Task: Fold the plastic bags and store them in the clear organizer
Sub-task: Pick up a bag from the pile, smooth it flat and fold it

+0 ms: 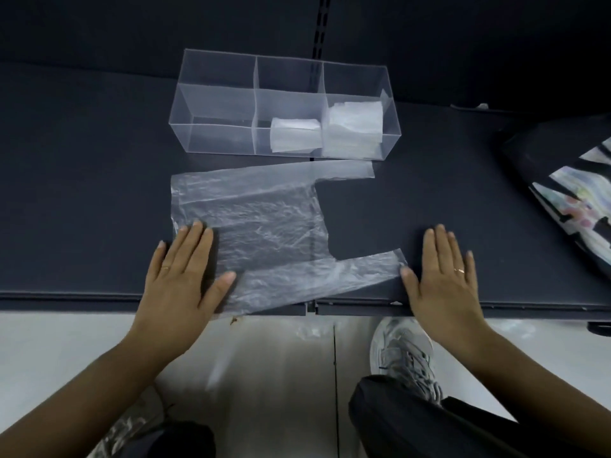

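A clear plastic bag (pixel 264 223) lies flat on the dark shelf (pixel 82 193), its two handles pointing right. My left hand (pixel 185 276) presses flat on the bag's lower left corner with straight fingers. My right hand (pixel 446 276) lies flat on the shelf, its thumb touching the tip of the near handle. Behind the bag stands the clear organizer (pixel 218 104) with three compartments. A folded bag (pixel 294 133) sits in the middle compartment and another folded bag (pixel 355 127) in the right one; the left compartment holds nothing.
A dark bag with a colourful print (pixel 568 200) rests on the shelf at the right. The shelf's front edge (pixel 330 307) runs just under my hands. Below it are a pale floor, my grey shoe (pixel 403 355) and dark trouser legs.
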